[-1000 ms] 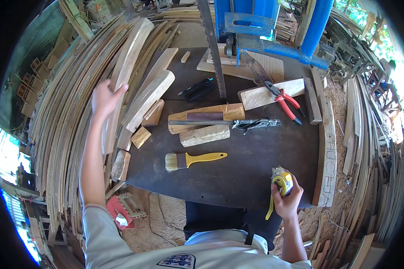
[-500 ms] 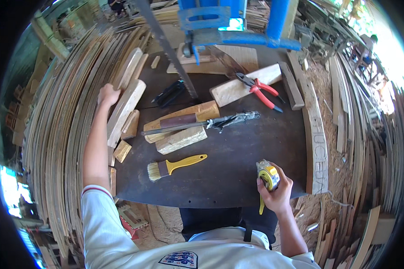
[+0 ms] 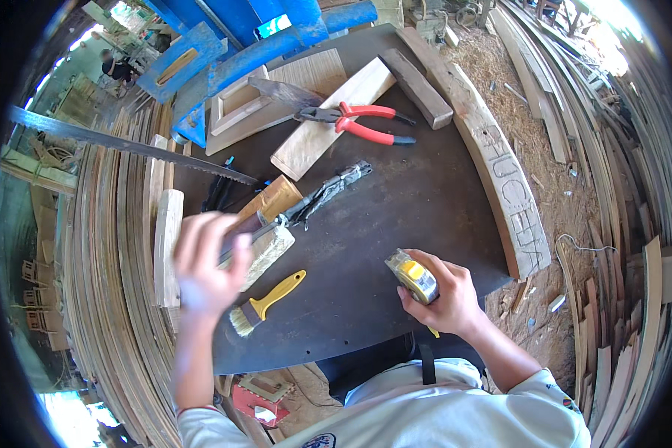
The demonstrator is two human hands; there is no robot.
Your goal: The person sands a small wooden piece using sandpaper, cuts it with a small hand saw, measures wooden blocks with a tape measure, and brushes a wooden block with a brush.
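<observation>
My right hand (image 3: 449,291) is wrapped around a yellow and silver tape measure (image 3: 417,279) over the near right of the dark tabletop (image 3: 351,299). My left hand (image 3: 210,269), slightly blurred, hovers empty with fingers apart at the table's left side. It partly hides a long tool with a wrapped dark handle (image 3: 328,194) and the wooden blocks (image 3: 272,250) under it. Just right of that hand lies a paintbrush (image 3: 276,295) with a yellow handle. Red-handled pliers (image 3: 362,123) rest across a pale wooden board (image 3: 336,116) farther back.
A saw blade (image 3: 138,145) slants in from the upper left beside a blue metal frame (image 3: 269,56). Long planks (image 3: 112,261) are stacked on the left. A carved beam (image 3: 493,164) runs along the right edge. A person (image 3: 117,69) sits far back left.
My left hand has come off the wood at the left and moved right and nearer. My right hand still grips the tape measure. The view has turned to the right.
</observation>
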